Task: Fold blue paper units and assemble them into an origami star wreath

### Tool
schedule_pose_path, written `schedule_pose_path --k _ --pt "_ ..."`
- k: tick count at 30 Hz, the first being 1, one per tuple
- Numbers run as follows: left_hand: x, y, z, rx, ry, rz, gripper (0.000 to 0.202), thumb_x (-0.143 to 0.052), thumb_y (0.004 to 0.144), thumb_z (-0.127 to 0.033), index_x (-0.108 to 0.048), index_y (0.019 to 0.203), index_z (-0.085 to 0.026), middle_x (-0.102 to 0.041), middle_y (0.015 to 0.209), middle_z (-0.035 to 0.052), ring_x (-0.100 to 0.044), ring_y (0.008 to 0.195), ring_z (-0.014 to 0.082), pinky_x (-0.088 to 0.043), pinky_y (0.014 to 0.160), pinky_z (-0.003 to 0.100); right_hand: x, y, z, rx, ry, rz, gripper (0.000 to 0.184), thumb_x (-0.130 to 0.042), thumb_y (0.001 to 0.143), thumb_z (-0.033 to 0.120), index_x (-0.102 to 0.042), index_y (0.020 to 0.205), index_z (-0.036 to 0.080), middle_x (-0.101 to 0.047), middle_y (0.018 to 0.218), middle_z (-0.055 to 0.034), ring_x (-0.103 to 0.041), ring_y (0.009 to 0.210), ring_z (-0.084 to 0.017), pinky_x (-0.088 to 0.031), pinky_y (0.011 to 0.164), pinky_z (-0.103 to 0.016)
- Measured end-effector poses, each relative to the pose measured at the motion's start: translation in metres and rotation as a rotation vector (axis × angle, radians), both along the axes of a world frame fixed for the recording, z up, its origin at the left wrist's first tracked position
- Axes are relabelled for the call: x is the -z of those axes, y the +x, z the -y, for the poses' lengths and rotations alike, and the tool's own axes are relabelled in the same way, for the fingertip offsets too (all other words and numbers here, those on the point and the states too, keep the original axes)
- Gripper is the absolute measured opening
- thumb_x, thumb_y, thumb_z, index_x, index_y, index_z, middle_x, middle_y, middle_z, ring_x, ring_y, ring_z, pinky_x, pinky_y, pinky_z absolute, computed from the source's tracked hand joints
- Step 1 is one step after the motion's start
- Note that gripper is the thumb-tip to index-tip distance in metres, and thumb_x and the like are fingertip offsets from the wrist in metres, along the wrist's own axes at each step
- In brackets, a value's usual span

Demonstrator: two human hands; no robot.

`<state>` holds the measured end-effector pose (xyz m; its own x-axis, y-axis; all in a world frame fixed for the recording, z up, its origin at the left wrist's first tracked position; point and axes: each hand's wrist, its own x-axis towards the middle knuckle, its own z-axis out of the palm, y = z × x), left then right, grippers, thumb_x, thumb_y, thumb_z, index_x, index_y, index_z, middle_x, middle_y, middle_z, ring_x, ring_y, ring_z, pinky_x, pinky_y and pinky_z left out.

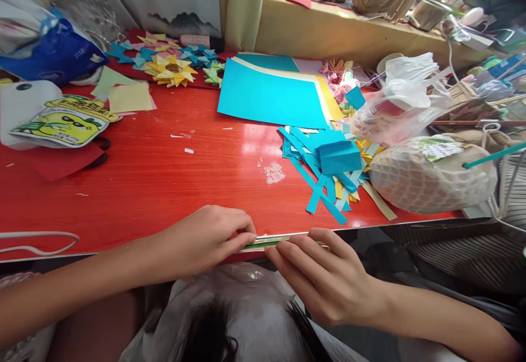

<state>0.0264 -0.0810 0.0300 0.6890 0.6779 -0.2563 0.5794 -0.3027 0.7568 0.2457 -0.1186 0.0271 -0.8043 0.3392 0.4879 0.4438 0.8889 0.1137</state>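
Note:
At the table's front edge, I see a thin stack of coloured paper almost edge-on, with green and pale layers showing. My left hand is closed on its left end, thumb and fingers pinched together. From the right, my right hand grips the same stack with bent fingers; its thumb is hidden. Beyond my right hand lies a pile of blue, yellow and pale paper strips and scraps. Behind that pile are large blue sheets, lying over white and yellow ones.
Folded paper stars and small pale squares lie at the back left. A lemon-print packet sits nearer. On the right are a coconut in netting with a straw and a plastic bag. A white cable loops at front left.

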Motion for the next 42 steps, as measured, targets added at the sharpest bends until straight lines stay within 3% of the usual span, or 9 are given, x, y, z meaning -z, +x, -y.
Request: schedule_pose_path --k 7,11,21,32,35,42 --pt "0.009 0.001 -0.002 -0.005 -0.094 -0.049 0.028 -0.041 0.096 -0.033 -0.060 0.081 -0.019 -0.063 0.073 -0.0048 -0.054 0.063 0.0081 -0.034 0.058 0.019 0.009 0.003 -0.003 -0.024 -0.014 0.030 0.026 -0.042 0.085 0.005 -0.068 0.086 0.005 -0.069 0.075 -0.0076 -0.060 0.065 -0.019 -0.039 0.062 -0.034" --pt "0.012 -0.001 -0.005 0.002 -0.164 0.024 0.021 -0.047 0.094 -0.033 -0.065 0.094 -0.021 -0.069 0.084 -0.0055 -0.061 0.074 0.0073 -0.038 0.065 0.016 0.011 0.004 -0.004 -0.025 -0.017 0.048 0.027 -0.041 0.086 0.005 -0.068 0.087 0.005 -0.068 0.075 -0.0075 -0.059 0.064 -0.018 -0.038 0.061 -0.034" --pt "0.020 -0.002 -0.004 0.027 -0.053 0.136 0.021 -0.050 0.092 -0.018 -0.071 0.097 -0.014 -0.073 0.083 -0.0011 -0.064 0.068 0.0055 -0.040 0.062 0.011 0.013 0.002 -0.005 -0.026 -0.016 0.062 0.025 -0.043 0.086 0.006 -0.068 0.086 0.006 -0.068 0.073 -0.0071 -0.055 0.061 -0.017 -0.037 0.059 -0.033" --pt "0.018 -0.007 -0.007 0.114 -0.131 0.131 0.027 -0.045 0.095 -0.025 -0.068 0.106 -0.015 -0.073 0.092 0.0021 -0.066 0.077 0.0104 -0.043 0.066 0.016 0.015 0.003 -0.006 -0.035 -0.042 0.055 0.025 -0.043 0.086 0.006 -0.068 0.087 0.005 -0.068 0.074 -0.0075 -0.057 0.063 -0.017 -0.039 0.060 -0.035" --pt "0.018 -0.008 -0.006 0.116 -0.092 0.132 0.029 -0.041 0.096 -0.023 -0.065 0.109 -0.017 -0.072 0.098 0.0021 -0.066 0.083 0.0114 -0.044 0.070 0.017 0.016 0.003 -0.005 -0.048 -0.068 0.041 0.024 -0.043 0.087 0.006 -0.067 0.091 0.005 -0.068 0.076 -0.0070 -0.059 0.067 -0.018 -0.040 0.062 -0.035" --pt "0.024 -0.007 0.004 0.019 0.105 0.049 0.016 -0.039 0.094 -0.019 -0.055 0.091 -0.018 -0.062 0.074 -0.0037 -0.058 0.063 0.0083 -0.039 0.058 0.018 0.024 0.001 0.002 -0.023 -0.155 0.051 0.017 -0.048 0.088 0.008 -0.064 0.093 0.008 -0.070 0.089 -0.0092 -0.062 0.078 -0.019 -0.041 0.070 -0.035"
